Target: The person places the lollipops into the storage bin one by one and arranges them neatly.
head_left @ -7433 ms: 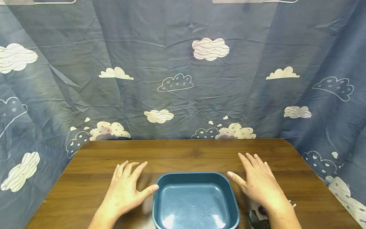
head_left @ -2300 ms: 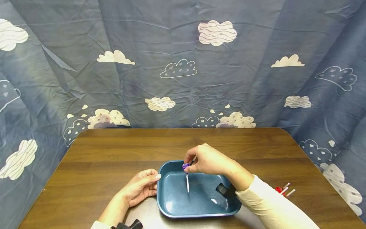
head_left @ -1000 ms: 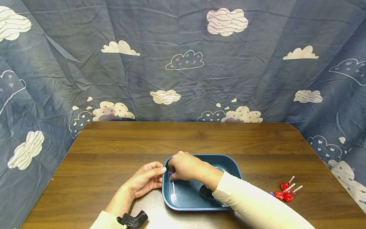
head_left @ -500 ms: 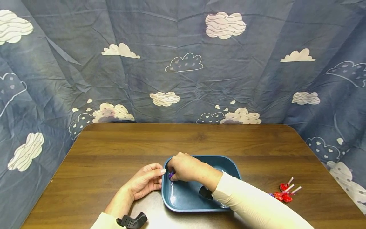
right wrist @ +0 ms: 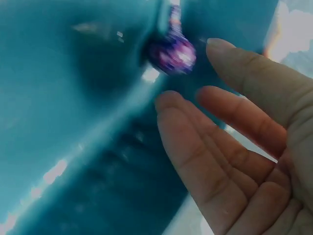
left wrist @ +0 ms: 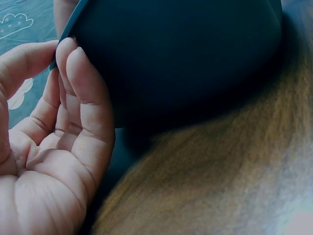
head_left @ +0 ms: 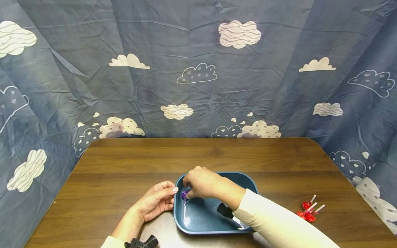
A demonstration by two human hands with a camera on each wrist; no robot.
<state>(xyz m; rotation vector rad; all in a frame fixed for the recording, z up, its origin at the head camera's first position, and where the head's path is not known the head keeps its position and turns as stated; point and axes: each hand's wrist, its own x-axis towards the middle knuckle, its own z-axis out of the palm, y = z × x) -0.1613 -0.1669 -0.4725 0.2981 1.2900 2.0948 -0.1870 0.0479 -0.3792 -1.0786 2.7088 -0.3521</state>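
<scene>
Tray (head_left: 214, 233), blue with rounded corners, stands on the wooden table (head_left: 130, 162), toward the near edge of the view. Left hand (head_left: 156, 201) is at its left side: thumb on the rim, fingers against the outer wall, so the rim is pinched between them; the left wrist view shows the same grip. Purple lollipop (head_left: 185, 195) lies inside the tray at the left end, wrapped head on the far side, white stick pointing toward the near side. Right hand (head_left: 201, 182) reaches across the tray from the right, above that lollipop. In the right wrist view its thumb and fingers are parted moderately wide, with a visible gap to the lollipop head; nothing is held. Right forearm, in a cream sleeve (head_left: 273, 220), passes over the tray's right part, a black wrist camera (head_left: 224, 210) below it. Red lollipops (head_left: 307, 215) with white sticks sit bunched on the table, right of the tray and well apart from it. Blue-grey curtain (head_left: 198, 96) with cloud prints hangs beyond the far table edge.
</scene>
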